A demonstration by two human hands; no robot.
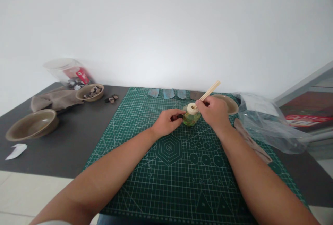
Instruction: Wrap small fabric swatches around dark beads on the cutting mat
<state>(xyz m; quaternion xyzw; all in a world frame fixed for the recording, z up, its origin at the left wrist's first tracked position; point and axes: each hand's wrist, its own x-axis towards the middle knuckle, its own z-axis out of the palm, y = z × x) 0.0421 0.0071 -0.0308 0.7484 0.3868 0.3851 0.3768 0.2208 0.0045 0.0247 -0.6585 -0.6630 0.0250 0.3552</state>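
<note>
A small glass bottle (190,119) with yellow-green liquid and a pale ring-shaped collar (193,108) stands upright on the green cutting mat (145,114). My right hand (214,110) is closed on a bundle of thin pale reed sticks (210,91). They slant up to the right, with their lower ends at the collar's opening; how far in they reach is hidden. At the bottle's left side is my left hand (168,122), its thumb and forefinger closed on a small dark piece (180,116). Its fingertips touch or nearly touch the glass.
Bluish sachets (169,94) lie along the mat's back edge. Behind my right hand sits a shallow bowl (231,105), beside clear plastic wrap (270,124) and a brown cloth (252,141). Leftward are a large bowl (33,126), a small bowl (97,96) of dark-and-tan pieces, and a clear tub (61,69).
</note>
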